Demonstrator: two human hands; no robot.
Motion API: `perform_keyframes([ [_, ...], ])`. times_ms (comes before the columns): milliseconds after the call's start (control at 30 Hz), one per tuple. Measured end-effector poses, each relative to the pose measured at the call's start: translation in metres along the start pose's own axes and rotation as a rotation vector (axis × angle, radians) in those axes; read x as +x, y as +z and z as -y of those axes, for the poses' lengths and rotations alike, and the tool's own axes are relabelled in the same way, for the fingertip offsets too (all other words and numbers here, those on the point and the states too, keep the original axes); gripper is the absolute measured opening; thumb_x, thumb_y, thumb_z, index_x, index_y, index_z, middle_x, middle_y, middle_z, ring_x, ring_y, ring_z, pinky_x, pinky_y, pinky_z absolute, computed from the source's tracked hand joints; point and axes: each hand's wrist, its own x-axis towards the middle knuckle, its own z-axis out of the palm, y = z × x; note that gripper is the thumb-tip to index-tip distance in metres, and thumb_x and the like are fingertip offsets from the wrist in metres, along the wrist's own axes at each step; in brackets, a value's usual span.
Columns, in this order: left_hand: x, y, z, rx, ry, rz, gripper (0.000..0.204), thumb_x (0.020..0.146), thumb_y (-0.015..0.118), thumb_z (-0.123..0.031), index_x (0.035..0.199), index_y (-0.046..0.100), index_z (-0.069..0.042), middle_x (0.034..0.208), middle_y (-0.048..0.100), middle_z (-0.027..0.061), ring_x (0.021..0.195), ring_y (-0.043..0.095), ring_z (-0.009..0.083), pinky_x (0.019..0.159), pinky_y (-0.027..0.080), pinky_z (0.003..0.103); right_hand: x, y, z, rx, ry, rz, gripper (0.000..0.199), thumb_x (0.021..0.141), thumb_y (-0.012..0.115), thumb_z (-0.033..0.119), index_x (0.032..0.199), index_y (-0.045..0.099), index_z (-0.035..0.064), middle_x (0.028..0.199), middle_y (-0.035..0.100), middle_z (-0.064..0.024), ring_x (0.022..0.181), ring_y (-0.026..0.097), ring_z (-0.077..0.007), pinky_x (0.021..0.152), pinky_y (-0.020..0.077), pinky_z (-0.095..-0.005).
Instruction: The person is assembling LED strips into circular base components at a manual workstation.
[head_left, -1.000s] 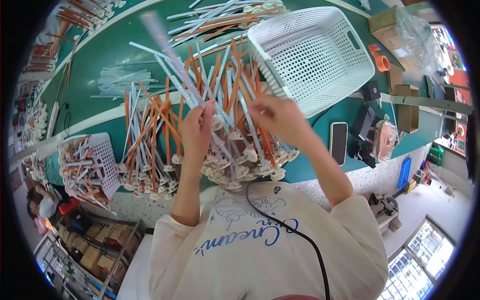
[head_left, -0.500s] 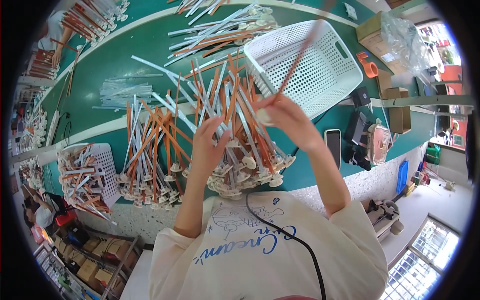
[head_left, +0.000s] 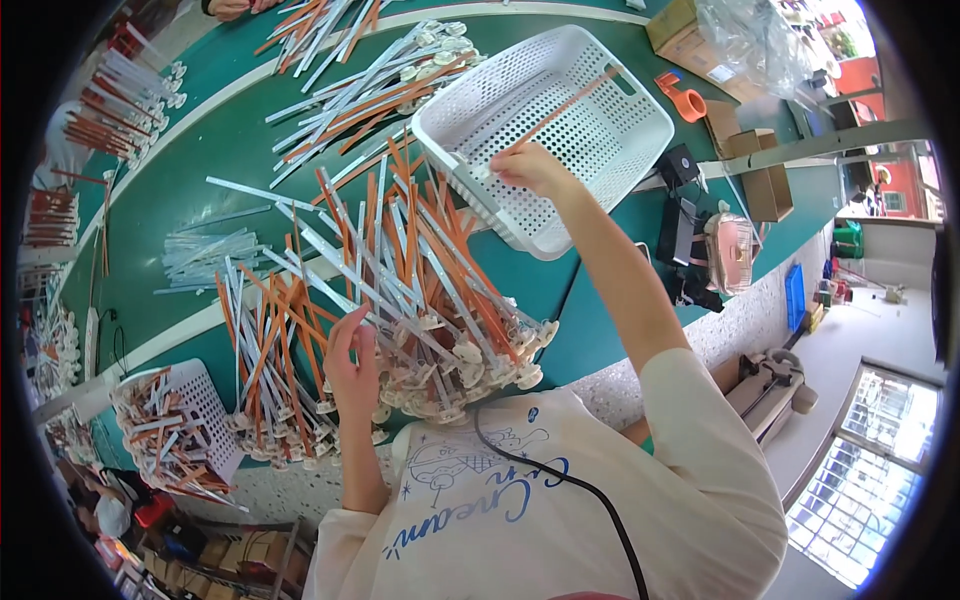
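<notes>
My right hand point(head_left: 535, 170) is closed on an orange strip point(head_left: 568, 112), near its pale round end. The hand reaches over the near left part of a white perforated basket point(head_left: 648, 150), and the strip slants up across the basket's inside. My left hand point(head_left: 350, 362) is raised at the left side of a big heap of orange and silvery strips point(head_left: 440, 270), fingers loosely apart and nothing visible in them. White round pieces sit on the heap's near ends, by my shirt. A second bunch of strips point(head_left: 275, 350) lies just left of that hand.
A smaller basket of strips point(head_left: 212, 400) stands at the left edge. Loose silvery strips point(head_left: 215, 258) and another heap point(head_left: 370, 95) lie farther back. Right of the big basket are an orange tape dispenser point(head_left: 688, 103), black boxes point(head_left: 680, 168) and a cardboard box point(head_left: 760, 180).
My right hand has moved forward over the basket with the strip, which swung lower. My left hand drew back toward the left. The whole view has shifted somewhat.
</notes>
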Motion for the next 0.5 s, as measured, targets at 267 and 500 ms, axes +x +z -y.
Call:
perform_keyframes([
  [267, 0.0, 0.012, 0.012, 0.031, 0.053, 0.007, 0.024, 0.086, 0.045, -0.016, 0.106, 0.052, -0.007, 0.103, 0.054, 0.0063, 0.084, 0.054, 0.0133, 0.063, 0.041, 0.024, 0.03, 0.016, -0.009, 0.008, 0.098, 0.114, 0.023, 0.072, 0.061, 0.017, 0.092, 0.058, 0.0041, 0.083, 0.059, -0.0063, 0.074, 0.057, -0.0148, 0.066, 0.0459, -0.0237],
  [500, -0.007, 0.011, 0.02, -0.036, -0.034, -0.071, 0.026, 0.086, 0.045, -0.015, 0.109, 0.05, -0.005, 0.104, 0.054, 0.0058, 0.081, 0.053, 0.0109, 0.063, 0.042, 0.023, -0.139, 0.062, 0.046, -0.612, -0.452, -0.253, 0.018, 0.074, 0.057, 0.015, 0.088, 0.055, 0.0046, 0.076, 0.058, -0.0134, 0.068, 0.058, -0.0217, 0.058, 0.046, -0.0308],
])
